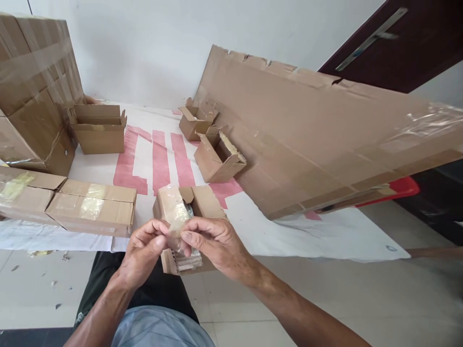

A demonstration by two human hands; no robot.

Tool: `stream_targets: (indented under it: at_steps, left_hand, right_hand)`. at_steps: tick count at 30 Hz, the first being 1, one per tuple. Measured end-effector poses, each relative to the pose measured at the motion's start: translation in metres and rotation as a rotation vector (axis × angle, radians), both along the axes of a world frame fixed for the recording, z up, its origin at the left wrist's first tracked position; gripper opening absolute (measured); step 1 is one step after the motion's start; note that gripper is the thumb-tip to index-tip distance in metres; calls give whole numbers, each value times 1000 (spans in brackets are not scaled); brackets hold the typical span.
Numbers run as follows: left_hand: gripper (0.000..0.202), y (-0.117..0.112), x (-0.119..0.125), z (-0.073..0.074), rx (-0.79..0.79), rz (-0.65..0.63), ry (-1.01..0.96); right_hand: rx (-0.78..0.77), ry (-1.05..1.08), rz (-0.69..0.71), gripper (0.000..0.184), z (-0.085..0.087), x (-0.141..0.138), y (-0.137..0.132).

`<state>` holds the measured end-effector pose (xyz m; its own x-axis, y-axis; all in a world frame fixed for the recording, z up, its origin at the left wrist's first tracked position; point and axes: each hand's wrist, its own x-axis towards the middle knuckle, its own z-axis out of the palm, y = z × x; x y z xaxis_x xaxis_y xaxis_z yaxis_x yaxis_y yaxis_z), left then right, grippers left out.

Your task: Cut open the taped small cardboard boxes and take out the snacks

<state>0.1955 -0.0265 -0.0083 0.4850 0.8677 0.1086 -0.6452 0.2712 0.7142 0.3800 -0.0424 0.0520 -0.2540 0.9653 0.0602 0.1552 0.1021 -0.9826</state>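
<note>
A small cardboard box [210,200] stands open at the table's front edge, right before me. Clear tape [176,217] runs shiny along its left flap and up between my hands. My left hand [146,248] is closed, thumb and forefinger pinched at the tape's left side. From the right, my right hand [213,243] pinches the same tape between thumb and fingers. Below the fingers, pale layered pieces [188,260] show at the box's near end; what they are I cannot make out. The hands cover much of the box's near side.
Taped cardboard boxes [92,205] line the front left, and larger ones [32,72] are stacked behind. Open boxes stand at the back left [101,137] and centre [219,159]. A big cardboard sheet [307,125] leans along the right. White cloth with pink stripes [161,164] covers the table.
</note>
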Motion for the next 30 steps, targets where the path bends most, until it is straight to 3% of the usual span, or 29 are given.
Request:
stream_targets:
  at_steps: [4, 6, 9, 12, 14, 17, 21, 24, 26, 30]
  left_hand:
    - [45, 4, -5, 0, 22, -45, -7]
    - [37, 5, -3, 3, 32, -25, 33]
    - [19, 4, -1, 8, 48, 65, 109]
    - [19, -3, -4, 9, 64, 237, 201]
    - [21, -12, -7, 2, 19, 382, 266]
    - [28, -30, -8, -19, -72, 491, 363]
    - [34, -50, -1, -49, -151, 449, 392]
    - [34, -55, 6, -61, -172, 424, 370]
    - [35, -56, 9, -62, -164, 420, 366]
    - [37, -54, 13, -58, -155, 428, 355]
  right_hand:
    - [-4, -58, -2, 38, 4, 3, 2]
    - [27, -109, 5, 37, 6, 2, 3]
    - [41, -161, -21, 32, 6, 0, 1]
    - [48, -225, -191, 31, 1, 4, -8]
    - [17, -269, -304, 42, -7, 9, -17]
    - [-111, -304, -335, 61, -21, 14, -32]
    - [-203, -274, -401, 86, -37, 18, -45]
    - [-255, -231, -435, 98, -41, 20, -47]
    - [-319, -192, -374, 92, -40, 20, -47]
    - [-353, -196, -182, 50, -28, 10, -50]
